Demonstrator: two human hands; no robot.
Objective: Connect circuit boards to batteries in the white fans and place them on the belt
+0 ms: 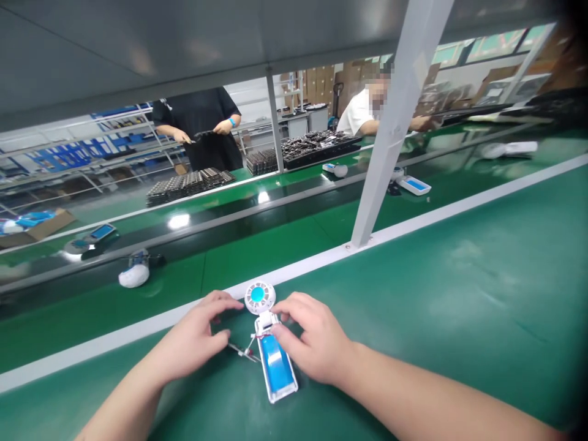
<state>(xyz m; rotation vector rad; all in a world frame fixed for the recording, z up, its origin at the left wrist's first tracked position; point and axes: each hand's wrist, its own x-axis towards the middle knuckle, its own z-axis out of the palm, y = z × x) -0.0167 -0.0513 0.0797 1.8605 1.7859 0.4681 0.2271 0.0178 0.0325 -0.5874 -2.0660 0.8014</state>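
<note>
Device [275, 364], white with a round, slotted head and a blue-filled handle, lies on the green bench [436, 294] between the two hands, its head close to the white rail [312, 260]. Thin wires [248, 353] spread from its left side. The left hand [193, 340] hovers beside it, fingers open and loosely curved, thumb near the wires. The right hand [319, 337] has its thumb at the handle's upper end and its other fingers bent by the neck (whether they grip it, one cannot tell). Beyond the rail, similar units [416, 185] lie scattered on green and dark strips, some blurred. A slanted white post [390, 122] rises from the rail. Farther off, a person in black [199, 122] holds something dark behind stacked parts [190, 184], and a person in white [358, 113] reaches rightward.
</note>
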